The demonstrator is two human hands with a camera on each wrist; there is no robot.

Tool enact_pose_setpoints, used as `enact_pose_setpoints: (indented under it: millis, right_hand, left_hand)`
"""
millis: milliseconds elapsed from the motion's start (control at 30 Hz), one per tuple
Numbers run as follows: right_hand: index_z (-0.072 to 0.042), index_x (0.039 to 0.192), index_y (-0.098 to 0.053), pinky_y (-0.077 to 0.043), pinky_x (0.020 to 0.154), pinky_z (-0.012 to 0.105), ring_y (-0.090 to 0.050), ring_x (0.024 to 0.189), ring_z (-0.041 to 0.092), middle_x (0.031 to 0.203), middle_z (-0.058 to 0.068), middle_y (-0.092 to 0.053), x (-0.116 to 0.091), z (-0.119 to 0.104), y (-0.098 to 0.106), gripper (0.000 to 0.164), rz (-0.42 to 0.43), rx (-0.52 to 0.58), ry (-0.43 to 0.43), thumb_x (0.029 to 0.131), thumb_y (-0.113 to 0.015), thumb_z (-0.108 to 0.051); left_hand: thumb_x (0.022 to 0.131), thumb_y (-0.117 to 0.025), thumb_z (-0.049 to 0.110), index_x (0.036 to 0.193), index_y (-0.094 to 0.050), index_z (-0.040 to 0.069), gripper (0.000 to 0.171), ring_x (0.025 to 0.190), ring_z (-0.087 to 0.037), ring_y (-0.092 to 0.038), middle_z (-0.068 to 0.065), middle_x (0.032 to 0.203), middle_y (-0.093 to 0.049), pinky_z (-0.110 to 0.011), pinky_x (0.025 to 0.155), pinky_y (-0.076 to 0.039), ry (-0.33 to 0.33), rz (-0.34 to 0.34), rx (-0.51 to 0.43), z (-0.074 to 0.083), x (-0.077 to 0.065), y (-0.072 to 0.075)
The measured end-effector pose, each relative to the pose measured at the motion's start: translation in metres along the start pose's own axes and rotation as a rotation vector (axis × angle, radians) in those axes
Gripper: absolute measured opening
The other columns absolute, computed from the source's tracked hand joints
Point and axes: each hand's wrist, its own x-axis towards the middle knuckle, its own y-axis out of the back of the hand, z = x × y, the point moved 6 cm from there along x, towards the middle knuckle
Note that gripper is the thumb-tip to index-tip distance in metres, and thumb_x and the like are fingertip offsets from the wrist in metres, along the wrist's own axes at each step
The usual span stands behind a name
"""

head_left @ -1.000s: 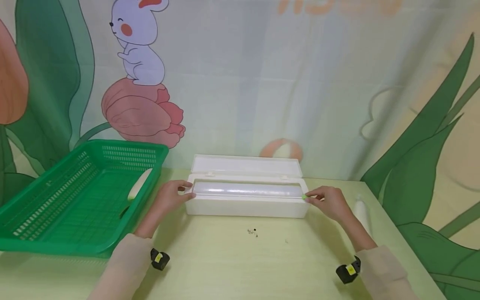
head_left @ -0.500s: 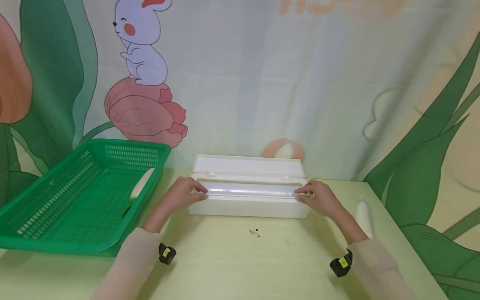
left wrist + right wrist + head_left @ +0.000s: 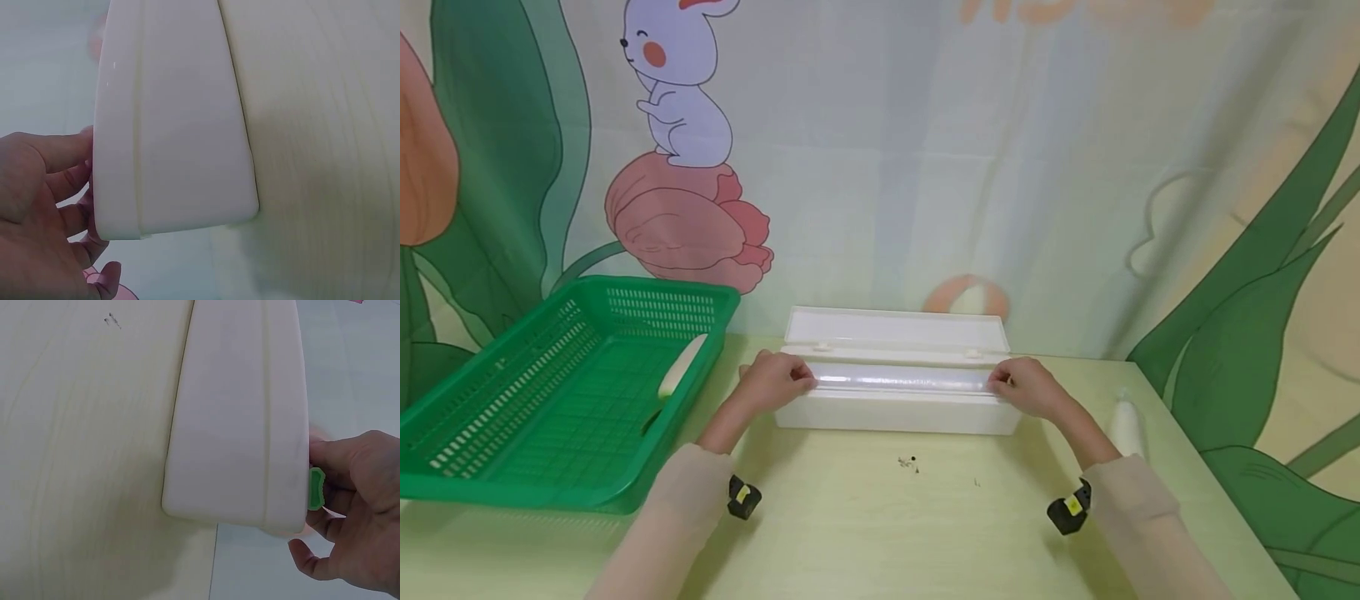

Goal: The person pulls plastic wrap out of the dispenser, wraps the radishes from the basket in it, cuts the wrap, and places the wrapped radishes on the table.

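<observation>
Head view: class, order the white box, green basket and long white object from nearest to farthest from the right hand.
1. White box: at the right hand.
2. Long white object: to its right.
3. Green basket: far to its left.

Two hands (image 3: pixel 772 382) (image 3: pixel 1032 386), one white box (image 3: pixel 895 414), one green basket (image 3: pixel 550 497) and two cameras (image 3: pixel 744 497) (image 3: pixel 1067 511) show.

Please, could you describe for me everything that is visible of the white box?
The white box is long and plastic-looking, with rounded corners. It sits on the table, lengthwise across the view. Its lid is open at the back; inside lies shiny film, apparently rolled. The left hand and right hand are at its top near either end, apparently pinching the film. A small green piece shows at the right end.
</observation>
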Motion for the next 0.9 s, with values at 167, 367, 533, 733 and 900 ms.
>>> enact_pose_setpoints:
  millis: [167,367,533,733,900]
  right_hand:
    - [0.001,0.087,-0.063,-0.04,0.059,0.026,-0.045,0.062,0.011,0.072,0.005,-0.059,-0.002,0.0,-0.002,0.013,0.016,0.015,0.002,0.088,-0.055,-0.008]
    - [0.001,0.086,-0.063,-0.037,0.057,0.024,-0.042,0.062,0.01,0.071,0.004,-0.057,-0.005,0.0,0.002,0.012,0.029,0.065,0.049,0.088,-0.056,-0.008]
    - [0.001,0.085,-0.062,-0.035,0.057,0.024,-0.04,0.062,0.01,0.07,0.004,-0.056,-0.002,-0.006,0.011,0.012,0.057,0.083,0.091,0.088,-0.056,-0.008]
    - [0.002,0.085,-0.062,-0.036,0.058,0.023,-0.041,0.063,0.011,0.071,0.006,-0.056,0.004,-0.009,0.018,0.012,0.06,0.089,0.105,0.088,-0.056,-0.008]
    - [0.002,0.086,-0.062,-0.037,0.058,0.023,-0.042,0.064,0.012,0.071,0.006,-0.056,0.005,-0.005,0.019,0.013,0.047,0.114,0.08,0.088,-0.056,-0.009]
  left_hand:
    - [0.087,-0.059,0.022,0.086,-0.067,0.009,0.015,0.088,-0.024,-0.045,-0.001,0.073,-0.059,-0.054,0.083,-0.029,-0.004,-0.008,0.003,0.003,0.002,-0.001]
    - [0.088,-0.058,0.026,0.09,-0.064,0.011,0.016,0.088,-0.022,-0.045,-0.001,0.077,-0.058,-0.048,0.08,-0.029,-0.019,-0.007,-0.013,0.003,0.003,-0.003]
    - [0.084,-0.063,0.03,0.097,-0.065,0.013,0.022,0.087,-0.021,-0.047,-0.001,0.084,-0.06,-0.045,0.077,-0.028,-0.028,-0.004,-0.045,0.005,0.008,-0.008]
    - [0.081,-0.066,0.031,0.106,-0.064,0.014,0.031,0.087,-0.021,-0.05,-0.003,0.086,-0.06,-0.045,0.076,-0.03,-0.05,0.074,-0.009,0.009,0.014,-0.007]
    - [0.08,-0.068,0.028,0.084,-0.067,0.016,0.012,0.091,-0.023,-0.05,-0.004,0.09,-0.059,-0.045,0.078,-0.029,-0.061,0.117,-0.006,0.01,0.017,-0.008]
